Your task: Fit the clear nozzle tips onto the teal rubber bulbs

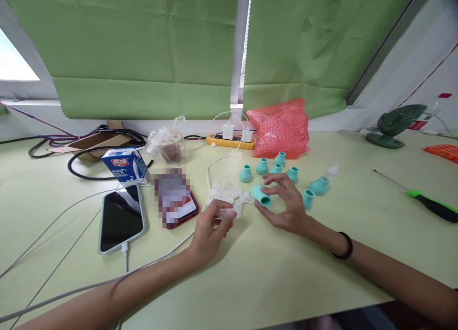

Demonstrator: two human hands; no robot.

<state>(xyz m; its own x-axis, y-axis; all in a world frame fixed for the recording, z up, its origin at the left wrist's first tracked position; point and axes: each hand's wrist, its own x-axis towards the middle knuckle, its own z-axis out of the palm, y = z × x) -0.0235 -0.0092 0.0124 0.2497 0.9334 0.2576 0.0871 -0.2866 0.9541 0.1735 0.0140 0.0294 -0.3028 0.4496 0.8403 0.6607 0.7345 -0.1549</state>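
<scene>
The window (16,58) at left glares white; shadows fall soft.

Hands, two in all: one left hand (207,230), one right hand (292,207). Turquoise bulbs (245,174): eight, one of them bearing a single translucent nozzle (332,171). Small translucent pieces (224,191): several, overlapping, so an exact count is not possible. Phones (121,220): two. Milk carton (124,166): one. Yellow power strip (233,143): one. White plug adapters (228,130): two. Red bubble-wrap bag (281,132): one. Screwdriver (431,204): one. Green fan (399,121): one. Clear plastic bag (157,140): one. Black wristband (348,247): one. Worktop (286,277): one.
</scene>
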